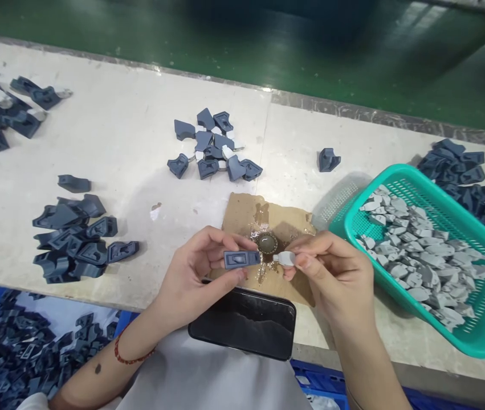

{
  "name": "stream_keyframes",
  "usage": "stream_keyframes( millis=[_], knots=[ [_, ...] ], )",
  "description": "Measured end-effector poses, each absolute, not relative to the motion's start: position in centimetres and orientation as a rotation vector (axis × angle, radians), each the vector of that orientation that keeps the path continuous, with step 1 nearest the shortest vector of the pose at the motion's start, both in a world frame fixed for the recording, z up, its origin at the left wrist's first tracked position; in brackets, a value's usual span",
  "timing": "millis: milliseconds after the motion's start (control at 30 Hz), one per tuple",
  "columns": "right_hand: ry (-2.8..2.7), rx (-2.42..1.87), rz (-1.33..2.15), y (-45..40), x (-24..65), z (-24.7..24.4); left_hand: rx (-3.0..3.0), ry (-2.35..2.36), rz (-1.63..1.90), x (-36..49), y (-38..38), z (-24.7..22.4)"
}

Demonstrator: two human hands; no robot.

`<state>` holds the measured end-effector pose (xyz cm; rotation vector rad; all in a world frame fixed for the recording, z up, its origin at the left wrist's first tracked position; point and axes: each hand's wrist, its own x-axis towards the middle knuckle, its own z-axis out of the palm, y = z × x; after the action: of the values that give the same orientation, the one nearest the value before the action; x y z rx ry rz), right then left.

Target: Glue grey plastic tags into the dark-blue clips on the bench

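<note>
Between thumb and fingers, my left hand [202, 267] grips a dark blue-grey plastic part [240, 259] with a recessed face turned up. My right hand [336, 270] pinches a small light grey plastic piece [285, 259], its narrow end pointing at the dark part. A small gap separates the two pieces. Just beyond them a small round cup of liquid [267, 243] stands on a wet piece of brown cardboard [242, 213]. Below my hands, a black smartphone [244, 324] lies at the table's near edge.
A green basket [473, 339] of light grey pieces stands at the right, with dark parts [456, 165] behind it. Joined dark and light parts [214, 148] lie at the back middle. More dark parts [75, 236] are at the left, and a blue crate [125, 320] holds many below.
</note>
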<state>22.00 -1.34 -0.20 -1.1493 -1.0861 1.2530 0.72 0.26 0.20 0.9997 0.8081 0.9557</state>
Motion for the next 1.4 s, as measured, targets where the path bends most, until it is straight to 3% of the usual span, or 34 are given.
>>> stream_keyframes(
  millis=[300,1400],
  knots=[
    [-1.024,-1.081,1.368,-1.6,21.3,0.2,1.115,0.840,0.959,0.9,-0.2,0.0],
    [-1.309,-1.349,1.131,-1.9,20.7,0.1,1.500,0.983,1.033,1.2,-0.9,-0.1]
  ],
)
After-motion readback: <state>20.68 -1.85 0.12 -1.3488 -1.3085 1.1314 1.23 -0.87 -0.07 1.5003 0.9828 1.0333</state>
